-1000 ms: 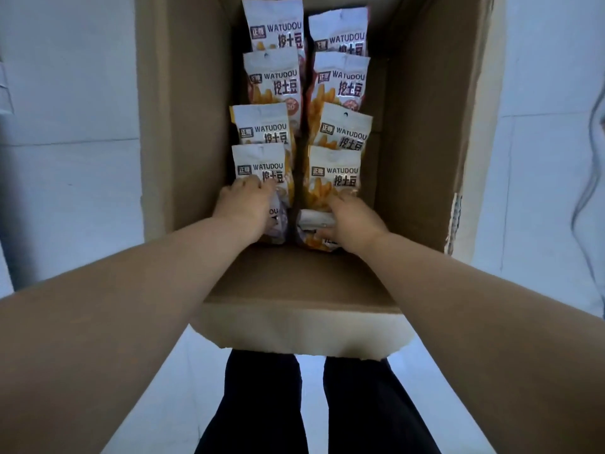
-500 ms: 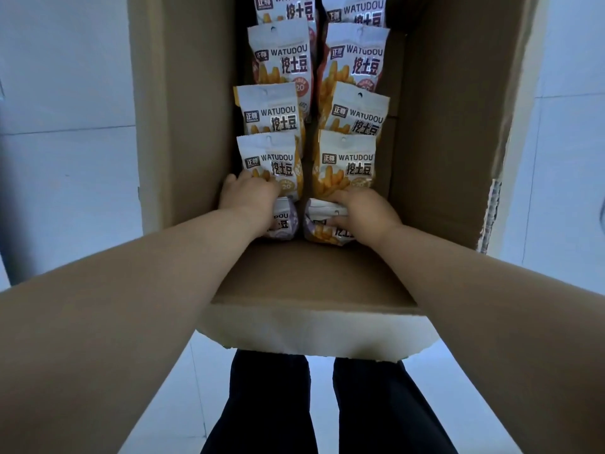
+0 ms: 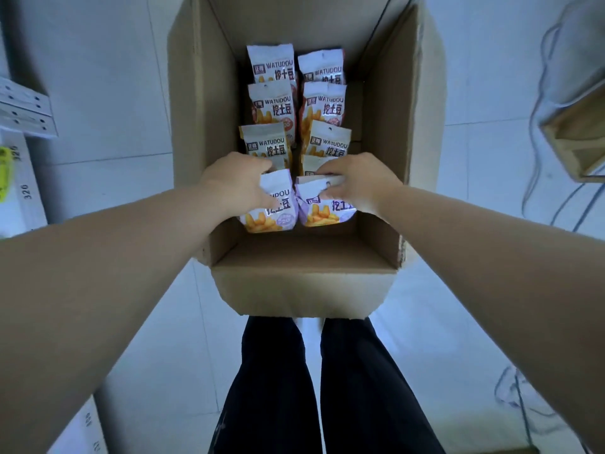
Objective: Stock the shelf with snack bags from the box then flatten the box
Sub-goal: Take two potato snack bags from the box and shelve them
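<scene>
The left hand (image 3: 237,183) is closed on the upper left corner of a snack bag (image 3: 271,204), fingers curled over the bag's top edge and thumb pressed on its front. Just beside it, the right hand (image 3: 355,181) grips the top of a second snack bag (image 3: 324,206), its fingers folded over the white upper edge. The two held bags touch each other side by side between the hands, printed faces up, with pictures of golden fries at their lower ends.

Both hands sit inside an open cardboard box (image 3: 304,283), near its closest wall. Beyond the fingers, farther into the box, more snack bags (image 3: 273,103) of the same kind lie in two columns, each bag overlapping the one behind it. The column past the left hand shows three bags; the column past the right hand shows three more, plus part of another one tucked under the right fingers. The box walls rise on either side of the forearms, and its flaps stand open.

Below the wrists, the near flap of the box hangs over the person's dark trousers (image 3: 311,388). The floor (image 3: 98,109) around the box is pale tile. Far out to the left of the left arm is the edge of a white shelf (image 3: 23,113) with numbered markings. Far out to the right of the right arm are loose cables (image 3: 550,77) and the corner of another cardboard box (image 3: 579,139).
</scene>
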